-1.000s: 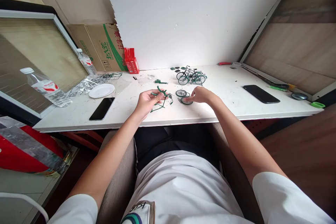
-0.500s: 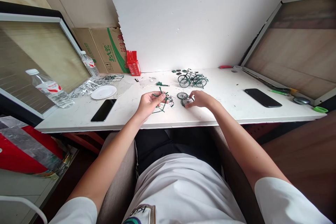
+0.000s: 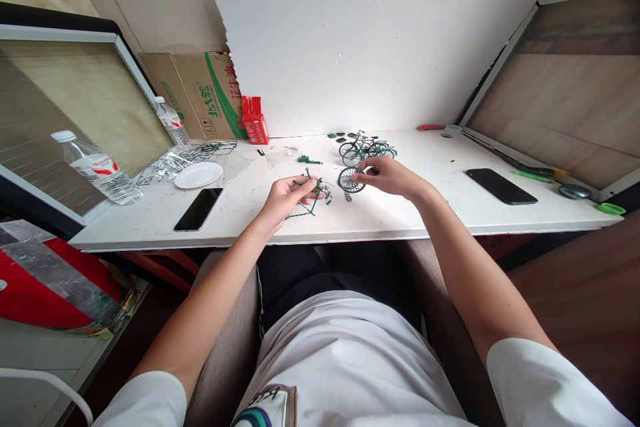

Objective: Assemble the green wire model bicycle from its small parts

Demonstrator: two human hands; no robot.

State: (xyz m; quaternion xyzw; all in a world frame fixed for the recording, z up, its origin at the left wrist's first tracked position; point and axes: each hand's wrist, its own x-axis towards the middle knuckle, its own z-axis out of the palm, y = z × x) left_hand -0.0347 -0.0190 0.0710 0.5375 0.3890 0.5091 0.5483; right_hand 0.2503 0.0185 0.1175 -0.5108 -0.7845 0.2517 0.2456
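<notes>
Between the thumb and fingers of my left hand (image 3: 291,197) is a green toy bicycle frame (image 3: 314,200) with thin bars. Small silvery and green parts show by the fingertips, too fine to make out. My right hand (image 3: 387,175) pinches a spoked toy bicycle wheel (image 3: 351,179) at its right side, to the right of the frame and apart from it. A small grey part (image 3: 348,197) lies on the table below the wheel. Behind my right hand stand assembled toy bicycles (image 3: 367,147), partly covered by the hand.
Loose green parts (image 3: 309,160) lie behind my left hand. To the left are a phone (image 3: 198,209), a white plate (image 3: 199,175), water bottles (image 3: 103,170) and a red box (image 3: 255,121). Another phone (image 3: 501,187) and a mouse (image 3: 574,191) lie right.
My right hand has lifted a wheel and moved slightly up and away from the table's front edge; the wheel now faces me more. My left hand has stayed nearly still with the frame.
</notes>
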